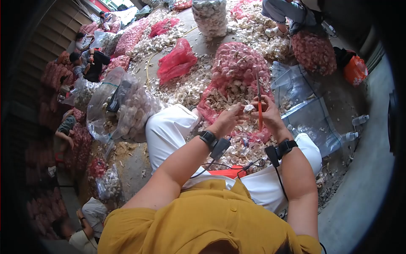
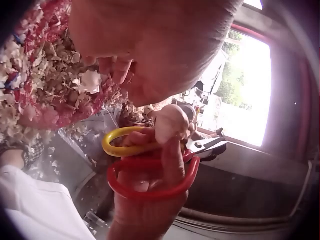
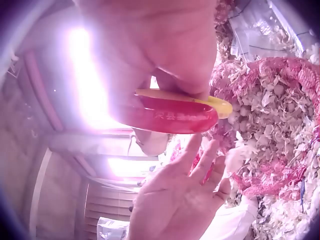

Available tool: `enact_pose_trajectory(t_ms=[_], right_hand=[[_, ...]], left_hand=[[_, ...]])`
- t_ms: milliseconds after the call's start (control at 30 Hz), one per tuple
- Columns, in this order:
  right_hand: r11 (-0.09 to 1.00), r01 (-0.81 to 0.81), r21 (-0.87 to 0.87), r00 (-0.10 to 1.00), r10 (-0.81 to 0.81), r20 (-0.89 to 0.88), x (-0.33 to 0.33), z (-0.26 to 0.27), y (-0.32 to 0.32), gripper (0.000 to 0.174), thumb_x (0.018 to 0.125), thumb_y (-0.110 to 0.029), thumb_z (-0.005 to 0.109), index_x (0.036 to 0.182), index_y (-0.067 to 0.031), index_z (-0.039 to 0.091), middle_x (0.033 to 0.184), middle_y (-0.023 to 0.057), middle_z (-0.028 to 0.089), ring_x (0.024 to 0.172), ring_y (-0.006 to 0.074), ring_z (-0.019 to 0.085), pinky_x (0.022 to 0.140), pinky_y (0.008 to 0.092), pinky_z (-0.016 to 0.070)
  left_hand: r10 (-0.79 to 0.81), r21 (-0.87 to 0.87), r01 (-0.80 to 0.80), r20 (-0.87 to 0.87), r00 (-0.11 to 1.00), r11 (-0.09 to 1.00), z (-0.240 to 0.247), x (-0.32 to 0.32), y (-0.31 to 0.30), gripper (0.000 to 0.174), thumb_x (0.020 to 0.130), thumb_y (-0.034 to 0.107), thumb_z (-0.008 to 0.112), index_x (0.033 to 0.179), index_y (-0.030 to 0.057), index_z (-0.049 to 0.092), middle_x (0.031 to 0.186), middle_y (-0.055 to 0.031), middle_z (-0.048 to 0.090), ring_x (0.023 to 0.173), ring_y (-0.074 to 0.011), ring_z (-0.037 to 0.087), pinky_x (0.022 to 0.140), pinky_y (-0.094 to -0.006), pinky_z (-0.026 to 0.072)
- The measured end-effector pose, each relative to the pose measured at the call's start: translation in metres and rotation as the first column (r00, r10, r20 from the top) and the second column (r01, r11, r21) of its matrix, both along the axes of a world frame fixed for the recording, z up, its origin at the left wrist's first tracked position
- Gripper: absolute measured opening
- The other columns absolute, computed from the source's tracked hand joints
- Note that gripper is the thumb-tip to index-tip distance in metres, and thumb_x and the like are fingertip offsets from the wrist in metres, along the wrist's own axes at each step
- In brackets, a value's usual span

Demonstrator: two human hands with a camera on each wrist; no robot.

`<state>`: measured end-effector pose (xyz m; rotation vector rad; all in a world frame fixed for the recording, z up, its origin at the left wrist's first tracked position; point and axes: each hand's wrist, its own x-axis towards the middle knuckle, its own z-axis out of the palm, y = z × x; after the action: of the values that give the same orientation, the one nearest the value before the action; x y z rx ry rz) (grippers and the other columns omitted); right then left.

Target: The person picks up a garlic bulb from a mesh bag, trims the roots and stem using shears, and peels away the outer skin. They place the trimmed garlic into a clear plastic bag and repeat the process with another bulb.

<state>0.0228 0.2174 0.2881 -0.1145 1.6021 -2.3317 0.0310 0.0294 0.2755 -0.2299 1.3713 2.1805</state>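
Between the knees, my right hand (image 1: 269,113) grips scissors (image 1: 260,117) with one red and one yellow handle; the blades point away from the body. In the left wrist view the same hand's thumb and fingers also hold a pale garlic bulb (image 2: 171,123) beside the scissors' pivot. My left hand (image 1: 229,120) is just to the left, holding nothing. Its palm (image 3: 175,205) and extended fingers show in the right wrist view, below the scissor handles. Ahead of both hands lies a red mesh sack (image 1: 241,59) of garlic, with loose bulbs and skins at its mouth.
Garlic skins (image 1: 182,91) litter the floor. To the left stands a clear plastic bag (image 1: 137,108) of garlic, with clear sheeting (image 1: 313,122) and bottles (image 1: 360,120) at right. An empty red mesh bag (image 1: 177,61) lies ahead. Other people sit along the left side.
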Motion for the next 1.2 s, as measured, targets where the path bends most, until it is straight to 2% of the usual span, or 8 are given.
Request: enact_pose_trajectory(t_ms=[33, 167, 400, 467, 800, 900, 967, 1200], right_hand=[[1.000, -0.003, -0.001, 1.000, 0.003, 0.000, 0.000, -0.001, -0.001, 0.057, 0.065, 0.001, 0.077, 0.112, -0.0049, 0.047, 0.099, 0.0087, 0.062, 0.088, 0.0152, 0.060, 0.077, 0.0282, 0.0491], [0.999, -0.037, -0.010, 0.999, 0.037, -0.010, 0.000, -0.002, -0.004, 0.056, 0.065, 0.002, 0.076, 0.112, -0.0047, 0.047, 0.099, 0.0084, 0.062, 0.088, 0.0145, 0.060, 0.077, 0.0285, 0.0494], [0.995, -0.072, -0.076, 0.997, 0.069, -0.034, 0.002, 0.007, 0.000, 0.055, 0.065, 0.004, 0.074, 0.111, -0.0044, 0.047, 0.098, 0.0084, 0.063, 0.088, 0.0146, 0.060, 0.078, 0.0284, 0.0495], [0.993, -0.074, -0.097, 0.997, 0.071, -0.034, 0.003, 0.001, -0.003, 0.055, 0.065, 0.004, 0.074, 0.111, -0.0045, 0.047, 0.098, 0.0085, 0.063, 0.088, 0.0146, 0.060, 0.079, 0.0282, 0.0494], [0.999, 0.011, -0.044, 1.000, -0.010, 0.022, 0.005, 0.009, -0.001, 0.054, 0.066, 0.001, 0.075, 0.111, -0.0051, 0.048, 0.097, 0.0083, 0.063, 0.086, 0.0148, 0.060, 0.077, 0.0275, 0.0492], [0.999, 0.047, 0.009, 0.998, -0.047, 0.032, 0.003, 0.004, 0.000, 0.051, 0.067, -0.001, 0.076, 0.111, -0.0049, 0.048, 0.094, 0.0085, 0.062, 0.084, 0.0149, 0.061, 0.075, 0.0273, 0.0498], [0.998, 0.059, 0.015, 0.997, -0.060, 0.048, 0.000, -0.002, 0.001, 0.051, 0.068, -0.002, 0.076, 0.110, -0.0048, 0.049, 0.093, 0.0086, 0.062, 0.082, 0.0149, 0.061, 0.074, 0.0271, 0.0499], [0.996, 0.088, -0.021, 0.992, -0.086, 0.098, -0.002, -0.009, 0.002, 0.050, 0.068, -0.004, 0.077, 0.110, -0.0047, 0.049, 0.093, 0.0088, 0.062, 0.081, 0.0145, 0.061, 0.072, 0.0262, 0.0491]], left_hand=[[-0.070, 0.125, 0.061, 0.063, 0.996, 0.990, 0.007, -0.001, 0.000, 0.031, 0.092, 0.036, 0.052, 0.107, 0.0083, 0.053, 0.093, -0.0036, 0.060, 0.073, -0.0099, 0.055, 0.063, -0.0210, 0.0421], [-0.236, -0.044, 0.232, -0.207, 0.950, 0.972, -0.003, -0.006, 0.004, 0.026, 0.094, 0.037, 0.048, 0.097, 0.0121, 0.051, 0.081, 0.0017, 0.055, 0.063, -0.0069, 0.048, 0.056, -0.0204, 0.0372], [-0.115, -0.094, 0.097, -0.206, 0.972, 0.991, 0.008, -0.002, 0.014, 0.021, 0.095, 0.034, 0.048, 0.092, 0.0124, 0.049, 0.076, 0.0034, 0.051, 0.059, -0.0057, 0.045, 0.050, -0.0197, 0.0347], [0.010, -0.169, -0.042, -0.189, 0.982, 0.985, -0.001, -0.003, 0.016, 0.021, 0.096, 0.031, 0.045, 0.091, 0.0118, 0.049, 0.075, 0.0031, 0.050, 0.059, -0.0062, 0.046, 0.050, -0.0195, 0.0364], [0.002, -0.035, -0.007, -0.132, 0.991, 0.999, 0.012, -0.003, 0.009, 0.023, 0.097, 0.029, 0.041, 0.096, 0.0097, 0.052, 0.078, -0.0007, 0.056, 0.062, -0.0080, 0.051, 0.050, -0.0231, 0.0400], [-0.049, -0.128, 0.027, -0.170, 0.984, 0.991, 0.016, -0.003, 0.009, 0.019, 0.094, 0.025, 0.052, 0.094, 0.0074, 0.057, 0.079, 0.0005, 0.056, 0.059, -0.0069, 0.052, 0.047, -0.0205, 0.0380], [-0.126, -0.451, -0.181, -0.570, 0.812, 0.874, 0.017, -0.002, 0.007, 0.012, 0.086, 0.013, 0.063, 0.096, 0.0064, 0.063, 0.084, -0.0009, 0.059, 0.067, -0.0092, 0.056, 0.053, -0.0217, 0.0435], [-0.207, -0.512, -0.274, -0.696, 0.687, 0.814, 0.014, -0.005, 0.001, 0.024, 0.072, -0.002, 0.070, 0.094, 0.0064, 0.067, 0.087, -0.0051, 0.063, 0.076, -0.0150, 0.060, 0.065, -0.0262, 0.0482]])
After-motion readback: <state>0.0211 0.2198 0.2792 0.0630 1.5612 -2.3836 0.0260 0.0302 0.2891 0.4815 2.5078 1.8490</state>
